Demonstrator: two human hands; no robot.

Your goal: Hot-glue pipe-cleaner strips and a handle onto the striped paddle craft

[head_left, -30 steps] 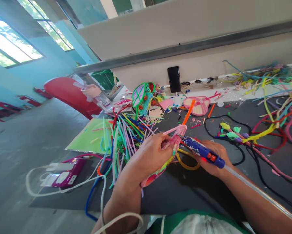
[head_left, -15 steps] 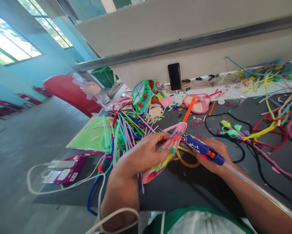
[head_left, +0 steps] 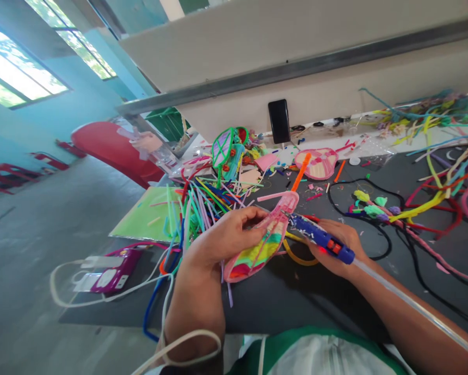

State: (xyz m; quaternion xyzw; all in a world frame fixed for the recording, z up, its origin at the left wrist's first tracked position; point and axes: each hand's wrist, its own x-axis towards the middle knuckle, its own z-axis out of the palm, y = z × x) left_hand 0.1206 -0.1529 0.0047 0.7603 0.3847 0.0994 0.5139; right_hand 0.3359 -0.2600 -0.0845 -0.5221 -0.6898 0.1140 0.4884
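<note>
Left hand (head_left: 228,237) had thumb and fingers pinched on the flat teardrop-shaped piece with pink rim and multicoloured fill (head_left: 263,247); wide end below those fingers, narrow end ahead and right. Right hand (head_left: 337,247) was wrapped round the blue glue gun with white flecks (head_left: 320,237), its fingers mostly hidden behind the body; couldn't tell whether the trigger was squeezed. Nozzle sat at the narrow end, between the two sets of fingers; contact or hair gap, couldn't tell. Progress, my read: rim and colour bands looked laid in, but the thin pink strip (head_left: 271,197) curling off the tip had a loose end ahead of the left fingers, so the narrow end looked unfinished. Room: bare dark grey tabletop (head_left: 296,307) lay below both hands, near edge toward the body. Tight elsewhere: pile of pastel and bright fuzzy strips (head_left: 198,208) just left of the left fingers, orange fuzzy rod (head_left: 301,172) ahead of the tip, yellow bent loop (head_left: 296,255) just left of the right fingers, thin black cord (head_left: 388,242) to their right.
</note>
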